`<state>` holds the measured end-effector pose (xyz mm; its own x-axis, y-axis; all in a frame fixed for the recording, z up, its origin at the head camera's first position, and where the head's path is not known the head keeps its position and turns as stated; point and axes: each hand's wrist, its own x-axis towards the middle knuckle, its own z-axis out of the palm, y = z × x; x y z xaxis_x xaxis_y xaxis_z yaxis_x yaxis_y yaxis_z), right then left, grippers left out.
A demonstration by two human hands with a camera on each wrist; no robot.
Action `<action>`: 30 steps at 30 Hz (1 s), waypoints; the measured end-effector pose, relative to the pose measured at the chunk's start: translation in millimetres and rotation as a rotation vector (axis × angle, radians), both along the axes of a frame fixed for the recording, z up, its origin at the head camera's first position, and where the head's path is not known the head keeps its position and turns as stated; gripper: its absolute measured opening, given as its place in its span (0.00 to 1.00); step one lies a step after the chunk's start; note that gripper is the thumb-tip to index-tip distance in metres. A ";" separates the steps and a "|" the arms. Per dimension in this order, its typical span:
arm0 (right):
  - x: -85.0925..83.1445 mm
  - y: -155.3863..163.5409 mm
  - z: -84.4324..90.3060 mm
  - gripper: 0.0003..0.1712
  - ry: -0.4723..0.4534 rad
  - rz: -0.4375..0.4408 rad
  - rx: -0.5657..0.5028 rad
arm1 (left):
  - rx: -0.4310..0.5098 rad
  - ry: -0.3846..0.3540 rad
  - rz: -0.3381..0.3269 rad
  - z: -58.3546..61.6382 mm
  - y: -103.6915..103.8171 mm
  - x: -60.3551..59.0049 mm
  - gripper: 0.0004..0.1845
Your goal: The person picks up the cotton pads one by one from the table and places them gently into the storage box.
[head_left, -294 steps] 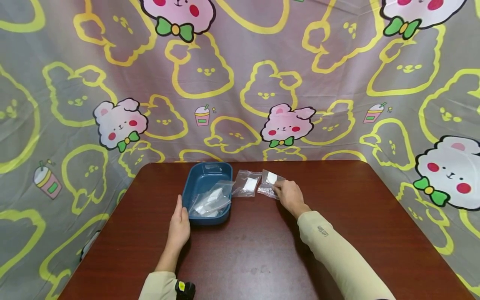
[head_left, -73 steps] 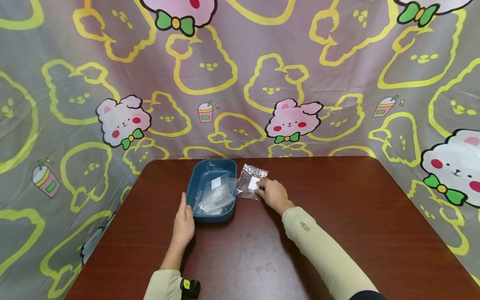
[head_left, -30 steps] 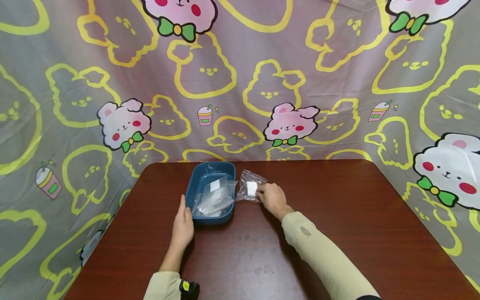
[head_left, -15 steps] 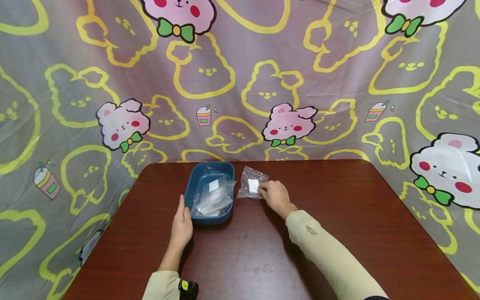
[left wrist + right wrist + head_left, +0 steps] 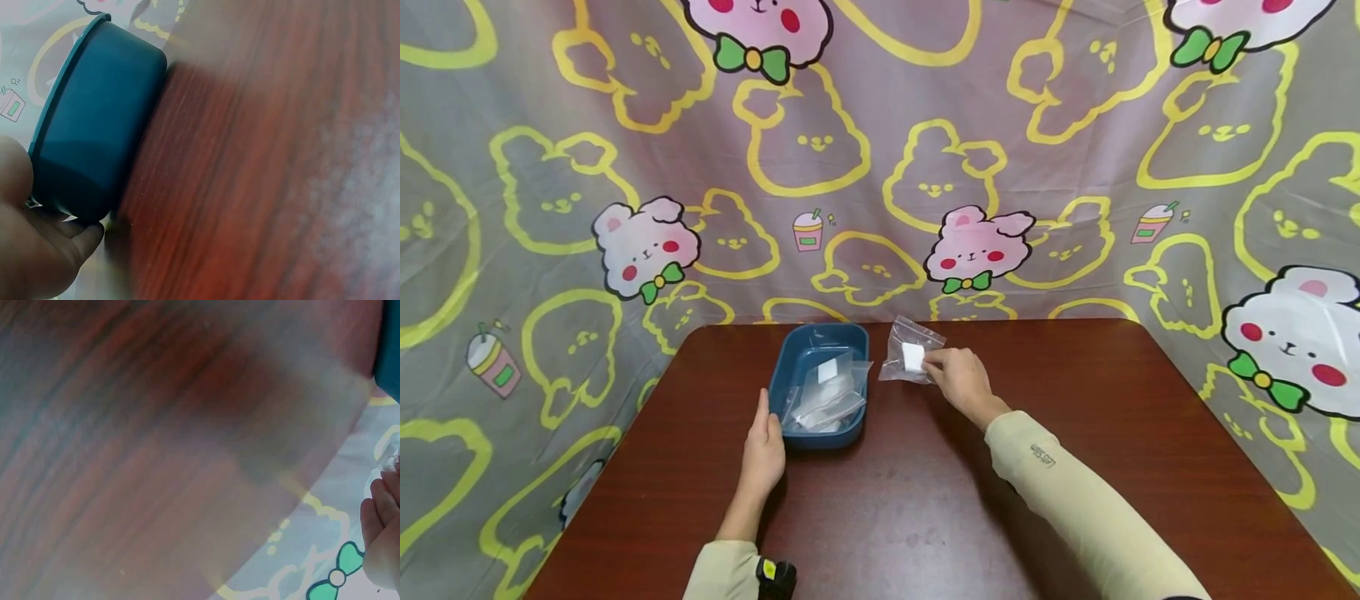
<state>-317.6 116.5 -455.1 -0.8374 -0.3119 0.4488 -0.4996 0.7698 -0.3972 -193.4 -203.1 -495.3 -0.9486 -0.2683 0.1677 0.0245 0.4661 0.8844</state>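
A dark blue tray sits on the brown table and holds several clear plastic bags with white pieces inside. My left hand rests flat against the tray's near left wall, fingers straight. My right hand pinches a clear bag with a white square in it and holds it lifted just right of the tray. In the right wrist view only fingertips and the blurred tabletop show.
A cartoon-print cloth hangs behind and around the table. The table's far edge lies close behind the tray. A small black device sits on my left wrist.
My right hand has lifted the last loose bag off the table and moved it slightly up and right. Earlier, another bag beside it went into the tray. My left hand stays put.
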 end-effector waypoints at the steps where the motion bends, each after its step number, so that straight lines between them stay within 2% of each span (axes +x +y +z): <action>1: -0.1 0.6 2.8 0.03 0.005 0.002 -0.004 | 0.001 0.000 -0.002 0.4 -0.1 -0.2 0.31; 13: 0.7 -2.7 26.6 0.04 0.014 0.055 -0.030 | 0.002 0.008 0.000 0.1 -0.1 -0.1 0.30; 30: 3.1 -9.8 33.7 0.07 0.036 0.055 -0.037 | -0.001 0.006 -0.001 0.4 1.0 -0.9 0.30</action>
